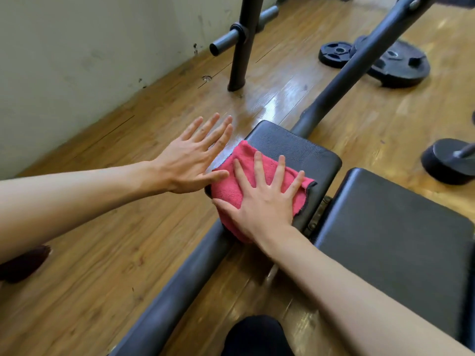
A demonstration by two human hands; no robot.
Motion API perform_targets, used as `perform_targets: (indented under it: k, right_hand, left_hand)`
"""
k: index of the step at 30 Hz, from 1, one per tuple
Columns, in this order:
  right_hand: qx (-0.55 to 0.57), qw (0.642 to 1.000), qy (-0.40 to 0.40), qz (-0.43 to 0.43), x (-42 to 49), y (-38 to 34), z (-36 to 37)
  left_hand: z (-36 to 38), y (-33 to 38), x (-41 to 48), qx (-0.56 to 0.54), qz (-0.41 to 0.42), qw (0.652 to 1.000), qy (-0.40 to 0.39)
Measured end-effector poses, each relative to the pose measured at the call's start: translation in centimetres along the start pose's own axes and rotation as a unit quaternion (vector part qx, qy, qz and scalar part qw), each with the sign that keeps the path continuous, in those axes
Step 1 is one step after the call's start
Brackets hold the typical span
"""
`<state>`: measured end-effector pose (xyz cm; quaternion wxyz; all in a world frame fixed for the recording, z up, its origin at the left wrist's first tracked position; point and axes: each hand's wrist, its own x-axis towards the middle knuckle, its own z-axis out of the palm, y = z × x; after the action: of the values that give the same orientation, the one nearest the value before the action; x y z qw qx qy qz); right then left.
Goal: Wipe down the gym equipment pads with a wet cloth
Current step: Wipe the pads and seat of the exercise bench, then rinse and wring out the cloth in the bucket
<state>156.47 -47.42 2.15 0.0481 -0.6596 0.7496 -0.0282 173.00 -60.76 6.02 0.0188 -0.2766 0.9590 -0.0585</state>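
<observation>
Item 1. Left hand (195, 155) – at 9 o'clock of the cloth, fingers straight and spread, held over the wooden floor (108, 227). It gripped nothing. The thumb tip lay at the cloth's edge; contact could not be confirmed.

Item 2. Pink cloth (226, 186) – bunched on the near-left corner of the small seat pad (295, 147) and draped over that edge.

Item 3. Right hand (259, 201) – flat on the cloth, fingers splayed, pressing it onto the pad.

Item 4. Large back pad (390, 227) – at 3 o'clock of the cloth, just beside the small pad, with no cloth on it.

Item 5. Weight plates (401, 65) – on the floor at 1 o'clock, well apart.

Progress, as judged: wiping of the small pad was under way. Its far end at 12 o'clock and the whole large pad appeared left to do.

Not determinable: whether the cloth was wet and which surfaces were already wiped. The large pad was blurred and cut off at the right edge. The dark shape at 6 o'clock was unidentified.
</observation>
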Motion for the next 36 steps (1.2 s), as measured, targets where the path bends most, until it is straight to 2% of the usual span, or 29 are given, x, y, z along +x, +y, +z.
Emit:
perform_targets:
  k: [5, 9, 12, 14, 16, 19, 22, 25, 27, 31, 36]
  right_hand:
    - [-0.003, 0.996, 0.076, -0.055, -1.3, 0.9, 1.9]
    - [0.064, 0.983, 0.128, -0.117, -4.4, 3.5, 2.3]
    - [0.159, 0.974, 0.151, -0.057, -7.5, 7.6, 1.1]
    - [0.268, 0.949, 0.165, 0.025, -9.7, 10.8, -0.9]
    - [0.333, 0.913, 0.22, 0.084, -11.4, 14.4, -3.0]
    - [0.331, 0.879, 0.315, 0.135, -13.2, 21.4, -6.9]
    - [0.285, 0.879, 0.36, 0.13, -15.2, 29.8, -10.6]
    - [0.237, 0.867, 0.418, 0.134, -17.2, 38.8, -13.6]
    - [0.204, 0.867, 0.417, 0.179, -18.9, 44.2, -14.8]
    - [0.158, 0.89, 0.35, 0.247, -23.6, 51.8, -17.8]
    - [0.125, 0.921, 0.253, 0.268, -29.9, 55.3, -25.2]
  left_hand:
    - [-1.7, 0.1, 1.0, 0.012, 0.001, 1.0, -0.014]
    - [-2.6, 3.3, 2.9, 0.018, 0.033, 0.999, -0.01]
    - [-4.3, 6.7, 5.1, 0.012, 0.048, 0.999, 0.01]
    - [-5.8, 9.8, 7.0, 0.013, 0.057, 0.998, 0.019]
    - [-7.5, 13.6, 9.4, 0.009, 0.058, 0.998, 0.023]
    - [-10.8, 20.3, 13.1, -0.01, 0.055, 0.998, 0.038]
    - [-14.4, 27.3, 17.1, -0.017, 0.076, 0.995, 0.06]
    - [-17.0, 33.6, 22.8, -0.018, 0.06, 0.994, 0.087]
    - [-17.6, 37.9, 26.5, -0.019, 0.046, 0.996, 0.069]
    - [-19.0, 46.5, 30.8, -0.024, 0.071, 0.997, 0.016]
    - [-27.0, 54.4, 31.8, -0.039, 0.103, 0.993, -0.051]
